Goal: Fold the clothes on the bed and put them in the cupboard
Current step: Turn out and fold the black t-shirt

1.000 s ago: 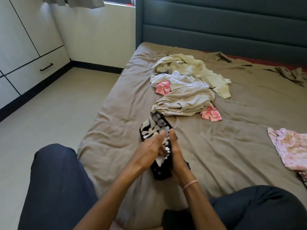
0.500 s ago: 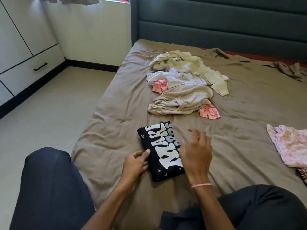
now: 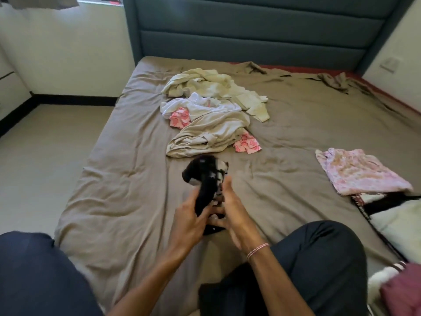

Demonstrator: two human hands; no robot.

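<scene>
A folded black garment with white lettering [image 3: 206, 179] stands on edge, lifted off the brown bed sheet [image 3: 127, 183], blurred by motion. My left hand [image 3: 188, 221] grips its lower left side and my right hand [image 3: 232, 210] presses against its right side, so both hold it. Behind it lies a heap of unfolded clothes [image 3: 211, 115]: cream, white, beige and pink patterned pieces. A pink floral garment [image 3: 362, 171] lies flat on the right of the bed.
My dark-trousered knees [image 3: 319, 258] rest on the bed's near edge. More clothes, black, white and maroon [image 3: 396, 224], are piled at the right edge. A dark padded headboard [image 3: 250, 30] stands behind. Bare floor [image 3: 45, 144] and white cupboard fronts [image 3: 9, 87] lie to the left.
The black garment lay flat half a second ago with my right hand off it; now both hands clasp it and have raised it on edge. The view has shifted right.
</scene>
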